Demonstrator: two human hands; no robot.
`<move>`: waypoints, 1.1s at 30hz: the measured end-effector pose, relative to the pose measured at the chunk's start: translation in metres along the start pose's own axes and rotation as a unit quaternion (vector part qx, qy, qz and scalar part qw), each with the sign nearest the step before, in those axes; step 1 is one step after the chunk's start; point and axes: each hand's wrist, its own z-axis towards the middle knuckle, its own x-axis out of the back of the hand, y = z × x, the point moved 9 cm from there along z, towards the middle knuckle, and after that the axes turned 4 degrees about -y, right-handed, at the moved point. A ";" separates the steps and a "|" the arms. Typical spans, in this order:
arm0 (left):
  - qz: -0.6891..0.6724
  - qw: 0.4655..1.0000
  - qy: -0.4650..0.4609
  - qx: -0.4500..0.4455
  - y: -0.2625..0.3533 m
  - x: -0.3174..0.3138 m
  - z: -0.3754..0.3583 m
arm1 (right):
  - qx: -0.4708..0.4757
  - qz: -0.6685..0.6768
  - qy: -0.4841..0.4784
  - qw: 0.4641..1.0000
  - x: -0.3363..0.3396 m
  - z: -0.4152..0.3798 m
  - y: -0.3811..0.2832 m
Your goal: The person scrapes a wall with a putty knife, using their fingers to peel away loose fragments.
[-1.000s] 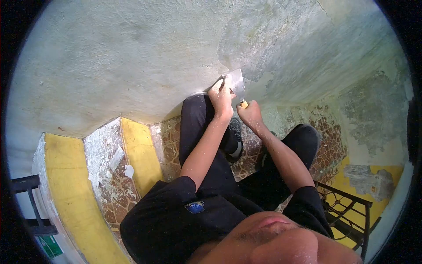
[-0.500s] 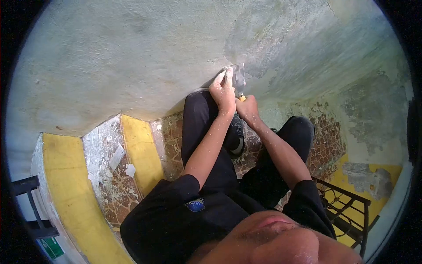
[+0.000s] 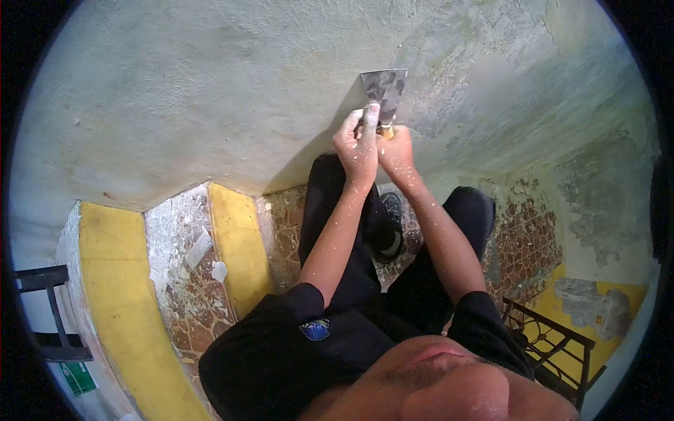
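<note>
Scraper point(image 3: 385, 90), apparently against wall point(image 3: 210, 105)

The scraper blade point(image 3: 388, 87) is smudged metal; the wall point(image 3: 210, 91) looks rough and matt.

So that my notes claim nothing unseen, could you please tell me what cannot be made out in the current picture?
Scraper handle: head view, mostly hidden by the right hand.
Shirt logo: head view, lettering too small to read.
Green sign: head view, markings too small to read.
Black railing at left: head view, cut off by the lens's dark border.
</note>
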 end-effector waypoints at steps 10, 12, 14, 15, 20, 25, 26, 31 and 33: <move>0.004 0.990 -0.135 0.033 -0.034 -0.046 -0.031 | 0.044 -0.212 0.096 0.972 0.093 -0.022 -0.027; -0.031 0.986 -0.145 0.082 -0.046 -0.051 -0.034 | 0.041 -0.222 0.123 0.966 0.109 -0.024 -0.024; 0.009 0.981 -0.174 0.086 -0.059 -0.053 -0.035 | 0.031 -0.213 0.135 0.967 0.125 -0.020 -0.013; 0.049 0.974 -0.204 0.089 -0.067 -0.057 -0.037 | 0.022 -0.204 0.149 0.967 0.133 -0.021 -0.009; 0.101 0.942 -0.291 0.132 -0.072 -0.074 -0.054 | 0.040 -0.190 0.186 0.963 0.163 -0.031 -0.022; 0.097 0.951 -0.291 0.039 0.078 -0.112 -0.098 | 0.116 0.075 0.261 0.955 0.206 -0.053 -0.065; 0.048 0.948 -0.304 0.081 0.099 -0.116 -0.110 | 0.114 0.073 0.266 0.954 0.210 -0.058 -0.073; 0.104 0.935 -0.331 -0.077 0.156 -0.116 -0.132 | 0.029 0.186 0.295 0.937 0.229 -0.077 -0.063; 0.075 0.944 -0.317 -0.057 0.153 -0.108 -0.124 | 0.017 0.187 0.310 0.932 0.240 -0.086 -0.065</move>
